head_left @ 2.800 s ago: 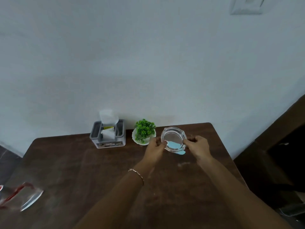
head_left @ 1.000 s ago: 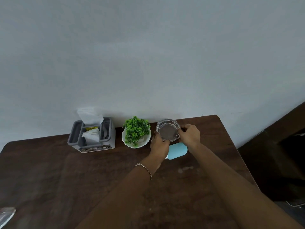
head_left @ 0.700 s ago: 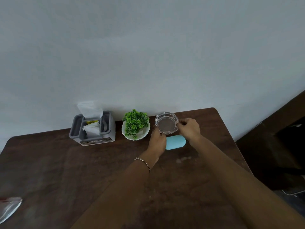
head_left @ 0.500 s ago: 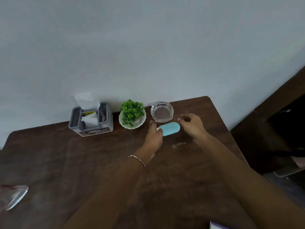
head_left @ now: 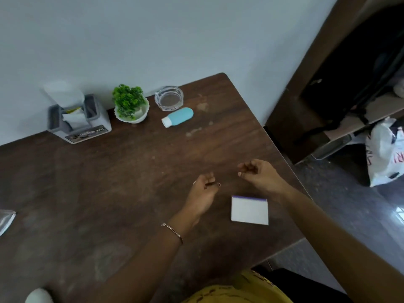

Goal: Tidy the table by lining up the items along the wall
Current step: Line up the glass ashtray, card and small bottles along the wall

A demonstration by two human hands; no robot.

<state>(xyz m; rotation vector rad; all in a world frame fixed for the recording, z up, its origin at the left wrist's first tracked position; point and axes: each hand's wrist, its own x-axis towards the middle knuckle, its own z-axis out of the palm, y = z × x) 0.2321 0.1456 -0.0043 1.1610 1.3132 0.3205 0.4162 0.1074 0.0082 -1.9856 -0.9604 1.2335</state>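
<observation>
Along the wall stand a grey tissue holder point(head_left: 79, 119), a small green plant in a white bowl point(head_left: 130, 104) and a clear glass ashtray point(head_left: 169, 98). A light blue bottle with a white cap point(head_left: 178, 117) lies on its side just in front of the ashtray. A white box with a purple edge point(head_left: 249, 210) lies near the table's front right. My left hand point(head_left: 202, 196) and my right hand point(head_left: 260, 174) hover over the table on either side of the box, fingers loosely curled, holding nothing.
The dark wooden table point(head_left: 109, 193) ends at a right edge beside a dark shelf unit point(head_left: 341, 84) and a white plastic bag point(head_left: 384, 154). A clear item point(head_left: 5, 219) pokes in at the left edge, and a white rounded object point(head_left: 38, 296) sits at the bottom left.
Both hands let go of the ashtray, which now rests by the wall. They pulled back toward me, and the white box came into view between them.
</observation>
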